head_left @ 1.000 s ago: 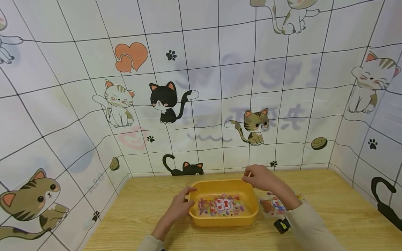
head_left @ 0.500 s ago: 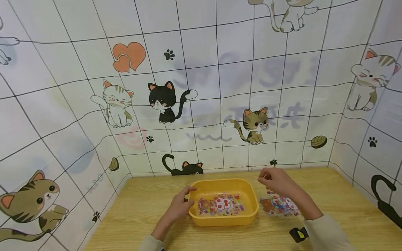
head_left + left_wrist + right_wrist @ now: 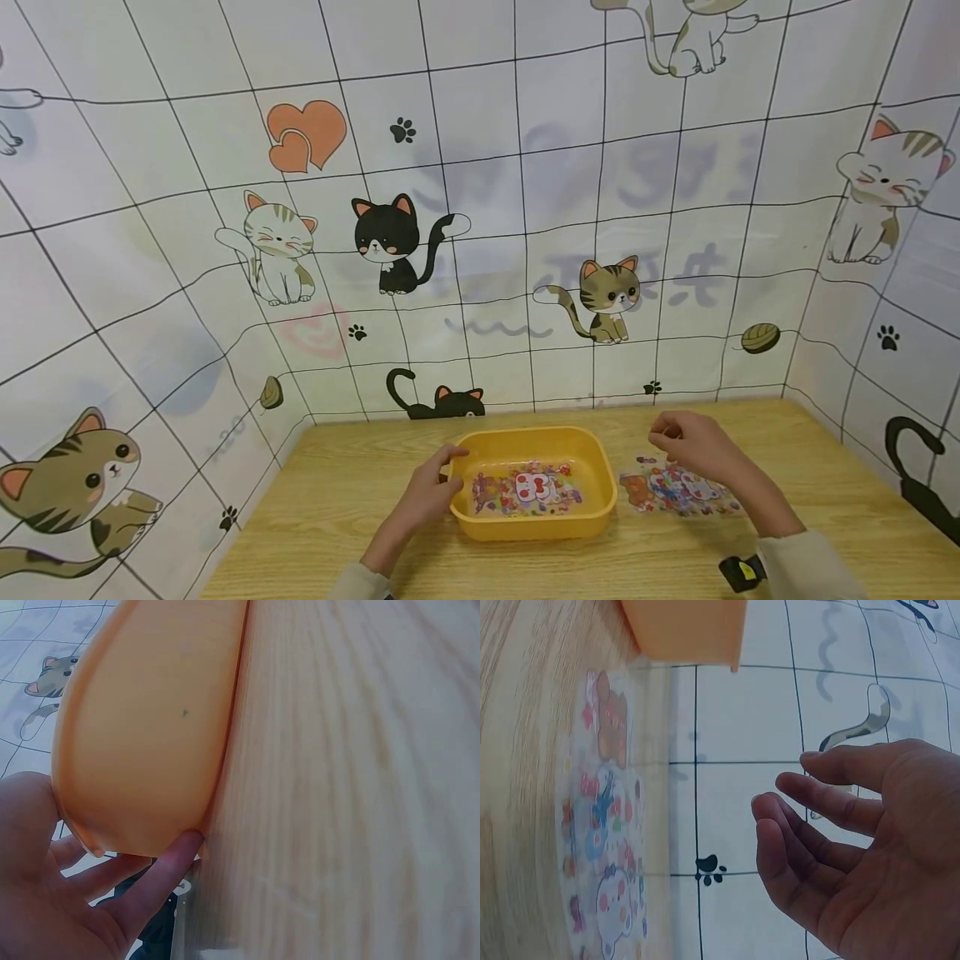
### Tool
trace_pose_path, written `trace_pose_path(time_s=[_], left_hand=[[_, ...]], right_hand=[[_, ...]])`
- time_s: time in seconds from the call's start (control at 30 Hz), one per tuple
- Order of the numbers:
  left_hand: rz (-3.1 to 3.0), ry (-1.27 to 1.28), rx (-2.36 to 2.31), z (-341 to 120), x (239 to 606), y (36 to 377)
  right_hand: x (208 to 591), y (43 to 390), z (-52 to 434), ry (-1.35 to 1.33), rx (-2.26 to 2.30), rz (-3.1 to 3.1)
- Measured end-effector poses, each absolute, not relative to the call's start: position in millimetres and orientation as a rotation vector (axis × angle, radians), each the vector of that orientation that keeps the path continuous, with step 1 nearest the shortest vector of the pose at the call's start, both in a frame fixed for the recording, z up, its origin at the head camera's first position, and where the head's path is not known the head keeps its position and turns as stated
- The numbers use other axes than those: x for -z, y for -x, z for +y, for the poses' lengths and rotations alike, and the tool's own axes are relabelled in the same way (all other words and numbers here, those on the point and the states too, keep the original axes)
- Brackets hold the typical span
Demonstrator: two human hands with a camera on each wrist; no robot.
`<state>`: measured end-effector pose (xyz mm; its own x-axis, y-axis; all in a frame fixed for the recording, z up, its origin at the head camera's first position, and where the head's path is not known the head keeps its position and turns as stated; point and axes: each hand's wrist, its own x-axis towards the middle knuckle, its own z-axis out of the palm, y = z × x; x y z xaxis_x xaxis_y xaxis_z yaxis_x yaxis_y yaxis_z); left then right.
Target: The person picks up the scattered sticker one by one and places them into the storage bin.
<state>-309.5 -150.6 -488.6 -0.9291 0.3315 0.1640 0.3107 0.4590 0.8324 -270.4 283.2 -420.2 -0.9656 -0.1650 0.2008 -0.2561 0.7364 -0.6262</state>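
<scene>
A yellow plastic basin (image 3: 536, 528) stands on the wooden table, a colourful sticker sheet (image 3: 525, 490) with a white cartoon face lying in it. My left hand (image 3: 427, 493) holds the basin's left end; in the left wrist view the thumb is at the rim and the fingers lie against the end wall (image 3: 150, 750). Over a second sticker sheet (image 3: 660, 490), right of the basin, hovers my right hand (image 3: 696, 450). Its fingers (image 3: 810, 847) are loosely curled in the right wrist view, nothing between them. This sheet (image 3: 607, 825) shows a brown bear and a white character.
A white wall covering (image 3: 487, 250) with grid lines and cartoon cats surrounds the table on the back and sides. Black wrist gear (image 3: 741, 573) sits at the right sleeve (image 3: 806, 567). The wooden tabletop (image 3: 315, 517) extends around the basin.
My right hand has moved right, from the basin's far right rim to above the sticker sheet beside it. The left hand and the basin stay where they were.
</scene>
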Motion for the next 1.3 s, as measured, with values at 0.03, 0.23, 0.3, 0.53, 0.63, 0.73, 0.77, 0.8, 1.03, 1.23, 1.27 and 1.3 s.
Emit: trace_pose_path(time_s=[0.03, 0.23, 0.3, 0.53, 0.63, 0.73, 0.77, 0.8, 1.03, 1.23, 1.27, 1.3], left_hand=[[2.669, -0.585, -1.509, -150.4, 488.5, 309.2], [2.701, -0.575, -1.478, -149.7, 487.6, 308.6], [2.708, -0.578, -1.467, -150.0, 487.5, 309.2], [2.690, -0.588, -1.482, -151.3, 487.5, 308.7], [2.686, -0.602, -1.489, -151.3, 487.4, 308.5], [2.680, -0.611, -1.497, -151.1, 487.5, 308.8], [2.683, -0.612, -1.496, -151.0, 487.6, 309.0], [2.685, -0.615, -1.495, -150.9, 487.4, 309.2], [2.704, -0.626, -1.466, -150.5, 485.0, 308.3], [2.707, -0.624, -1.459, -150.4, 485.4, 308.5], [2.708, -0.622, -1.459, -150.4, 485.7, 308.8], [2.711, -0.621, -1.457, -150.5, 486.2, 309.1]], right_hand=[[421.5, 270.6, 286.1, -0.339, -1.033, -2.807], [429.3, 273.6, 306.4, -0.301, -1.008, -2.834], [431.2, 274.1, 312.8, -0.275, -1.013, -2.845], [438.6, 278.0, 333.5, -0.196, -0.984, -2.904], [441.1, 278.8, 342.5, -0.207, -0.904, -2.933], [443.4, 278.5, 351.9, -0.214, -0.827, -2.977], [444.6, 278.3, 355.0, -0.204, -0.811, -2.998], [445.8, 278.1, 358.0, -0.196, -0.792, -3.017], [458.0, 280.2, 370.7, -0.187, -0.723, -3.078], [467.7, 284.3, 375.5, -0.206, -0.606, -3.101], [468.2, 284.8, 376.1, -0.203, -0.582, -3.106], [468.5, 285.2, 376.5, -0.196, -0.560, -3.112]])
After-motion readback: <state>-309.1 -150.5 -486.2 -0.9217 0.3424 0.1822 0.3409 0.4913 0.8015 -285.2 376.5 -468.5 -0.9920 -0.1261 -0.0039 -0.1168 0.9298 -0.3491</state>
